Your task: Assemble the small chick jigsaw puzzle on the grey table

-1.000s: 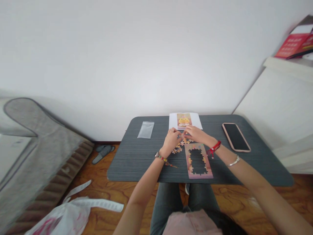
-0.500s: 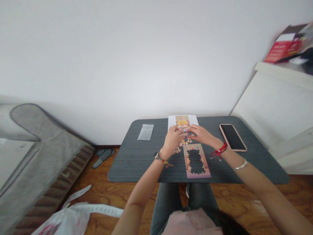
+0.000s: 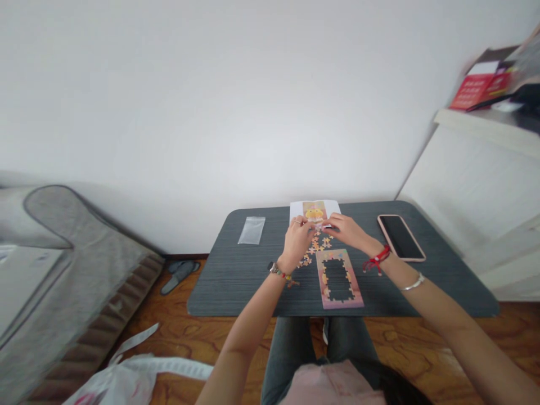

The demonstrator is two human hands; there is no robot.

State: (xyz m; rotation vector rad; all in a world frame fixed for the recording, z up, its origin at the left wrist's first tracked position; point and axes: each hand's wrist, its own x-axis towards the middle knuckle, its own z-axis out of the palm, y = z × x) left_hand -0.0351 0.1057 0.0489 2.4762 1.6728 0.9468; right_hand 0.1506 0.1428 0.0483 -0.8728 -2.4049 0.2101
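Observation:
My left hand point(image 3: 297, 239) and my right hand point(image 3: 346, 229) meet above the far part of the dark table, fingertips close together. Both are closed in a pinch, with small pinkish jigsaw puzzle pieces point(image 3: 319, 226) between them; their exact outlines are blurred. Loose puzzle pieces point(image 3: 314, 245) lie in a heap just below and between my hands. Nearer to me is a puzzle frame point(image 3: 355, 286), its border assembled and its middle open to the tabletop. Behind my fingers lies a white sheet with a printed yellow character point(image 3: 314, 212), partly covered by my hands.
On the table point(image 3: 228, 281), a clear plastic bag point(image 3: 252, 230) lies at the left and a pink-edged phone point(image 3: 401, 238) at the right. A white cabinet point(image 3: 485, 169) stands at the right, with a red box point(image 3: 472, 91) on top. Grey slippers point(image 3: 179, 275) are on the floor.
My hands stay nearly in place, with small finger movements at the pieces between them. The view has shifted slightly. The frame and the sheet have not moved on the table.

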